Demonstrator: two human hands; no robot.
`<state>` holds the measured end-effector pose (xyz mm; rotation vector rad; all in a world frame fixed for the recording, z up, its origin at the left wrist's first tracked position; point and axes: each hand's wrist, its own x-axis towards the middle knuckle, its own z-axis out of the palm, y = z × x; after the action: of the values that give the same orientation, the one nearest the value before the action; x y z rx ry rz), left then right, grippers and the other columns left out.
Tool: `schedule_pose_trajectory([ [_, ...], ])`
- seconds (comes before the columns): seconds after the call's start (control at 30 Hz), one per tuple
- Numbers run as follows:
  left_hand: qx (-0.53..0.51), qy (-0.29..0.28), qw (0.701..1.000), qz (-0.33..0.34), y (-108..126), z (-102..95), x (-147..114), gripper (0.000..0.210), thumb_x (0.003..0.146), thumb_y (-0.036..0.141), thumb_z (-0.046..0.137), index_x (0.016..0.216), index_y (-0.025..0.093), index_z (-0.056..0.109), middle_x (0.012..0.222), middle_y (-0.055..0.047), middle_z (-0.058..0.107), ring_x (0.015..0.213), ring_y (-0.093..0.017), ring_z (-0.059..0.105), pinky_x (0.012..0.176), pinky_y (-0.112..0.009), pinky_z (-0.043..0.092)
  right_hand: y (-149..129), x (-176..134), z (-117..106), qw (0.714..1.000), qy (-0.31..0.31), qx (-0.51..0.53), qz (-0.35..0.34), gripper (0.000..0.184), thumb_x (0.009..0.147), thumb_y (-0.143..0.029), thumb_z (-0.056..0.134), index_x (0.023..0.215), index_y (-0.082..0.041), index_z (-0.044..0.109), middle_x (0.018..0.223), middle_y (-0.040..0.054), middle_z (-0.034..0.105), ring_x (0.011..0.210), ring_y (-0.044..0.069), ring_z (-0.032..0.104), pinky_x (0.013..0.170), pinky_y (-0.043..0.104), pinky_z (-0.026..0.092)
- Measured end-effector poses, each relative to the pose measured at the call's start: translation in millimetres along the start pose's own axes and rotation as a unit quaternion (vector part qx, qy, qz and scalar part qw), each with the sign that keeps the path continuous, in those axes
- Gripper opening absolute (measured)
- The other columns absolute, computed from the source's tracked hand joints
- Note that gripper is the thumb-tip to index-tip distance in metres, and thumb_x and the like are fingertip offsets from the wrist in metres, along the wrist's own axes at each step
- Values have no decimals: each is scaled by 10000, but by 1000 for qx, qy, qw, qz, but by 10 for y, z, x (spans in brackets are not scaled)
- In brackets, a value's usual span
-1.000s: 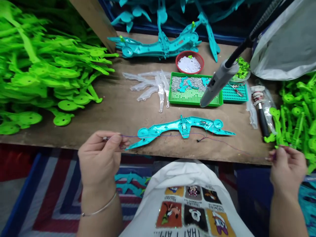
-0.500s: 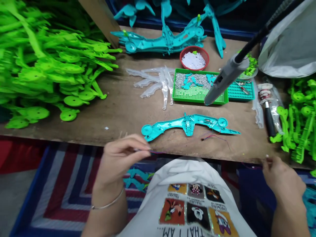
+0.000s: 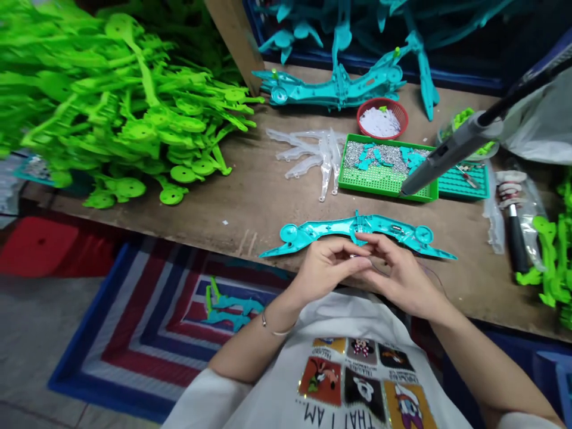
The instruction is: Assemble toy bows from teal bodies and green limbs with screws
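My left hand (image 3: 333, 262) is closed in a pinch on a thin wire (image 3: 372, 261), with a small pale end at its fingertips. Curled in from the other side, my right hand (image 3: 402, 275) meets those fingertips and closes about the same wire; the fingers hide most of it. Just beyond both hands, a long turquoise plastic shell half (image 3: 319, 229) lies hollow side up on the bench, its lower middle covered by my fingers. A small metallic part (image 3: 395, 229) sits in its right section. A loose fine wire (image 3: 432, 273) trails on the bench beside my right hand.
A green tray (image 3: 388, 190) holds screws and turquoise bits. Behind it stands a red basket (image 3: 404, 122) of white pieces. A grey tool (image 3: 442, 158) hangs over the tray. Clear plastic strips (image 3: 308, 158) and a green pile (image 3: 147, 113) lie left; a black-handled tool (image 3: 517, 238) lies right.
My hands have come together from far apart in front of the turquoise shell. The view has shifted left, and a second pointed end of the shell now shows on its left.
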<state>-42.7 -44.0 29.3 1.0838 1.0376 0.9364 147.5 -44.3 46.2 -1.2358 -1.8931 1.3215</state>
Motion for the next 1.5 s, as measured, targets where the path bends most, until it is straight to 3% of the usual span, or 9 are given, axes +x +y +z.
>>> schedule_pose_trajectory([
  [0.13,63,59,996,18,-174,-79,74,255,899,420,722,888,170,773,783,-41,762,659,-150,703,647,-268,590,139,12,-42,998,17,-37,37,418,945,-263,637,1350,-241,533,991,38,702,864,168,695,785,320,595],
  [0.3,256,105,956,96,-352,-107,191,329,936,453,672,745,192,732,634,-2,681,599,-117,621,619,-234,488,216,1,-140,971,76,-213,-73,171,980,-203,580,1136,-216,649,979,68,705,861,188,671,785,342,562],
  [0.53,184,128,974,26,-518,-90,286,473,935,546,635,636,183,594,513,42,574,466,-84,533,497,-202,397,193,130,-226,939,63,-284,-181,327,995,-164,554,1303,-239,635,933,55,689,822,162,677,743,291,568],
  [0.8,29,90,994,-49,-476,-72,344,462,879,623,659,773,173,649,582,40,610,463,-83,574,449,-175,460,222,326,-467,950,72,-290,-89,141,968,-229,604,1006,-219,739,923,53,769,829,209,732,755,339,570],
  [0.9,23,69,995,-71,-499,-117,244,455,912,624,610,907,175,680,719,12,677,488,-86,611,439,-180,496,280,359,-608,932,59,-345,-95,158,966,-209,580,964,-209,738,900,63,759,811,216,724,747,344,558],
  [1.0,32,67,991,-114,-580,-178,97,432,937,591,590,904,168,673,743,4,682,487,-80,613,447,-182,519,349,364,-685,911,52,-396,-99,183,975,-201,543,970,-195,725,916,84,740,822,222,710,747,346,549],
  [1.23,-4,72,983,-166,-717,-186,-25,390,915,542,643,957,155,665,794,-15,699,509,-81,631,464,-189,545,433,389,-583,879,8,-472,-68,225,994,-198,483,991,-172,707,914,108,705,864,233,695,728,330,520],
  [1.4,-15,62,984,-167,-737,-103,14,388,920,538,636,977,155,661,812,-24,710,522,-99,649,476,-218,563,507,417,-475,907,33,-416,-55,225,979,-214,499,997,-165,718,936,105,716,851,227,696,753,329,519],
  [1.5,29,61,987,-143,-684,-102,35,339,957,497,593,987,167,667,815,-25,717,523,-107,646,493,-239,557,583,406,-429,928,71,-364,-10,203,953,-236,539,986,-181,732,934,84,732,776,202,687,727,318,512],
])
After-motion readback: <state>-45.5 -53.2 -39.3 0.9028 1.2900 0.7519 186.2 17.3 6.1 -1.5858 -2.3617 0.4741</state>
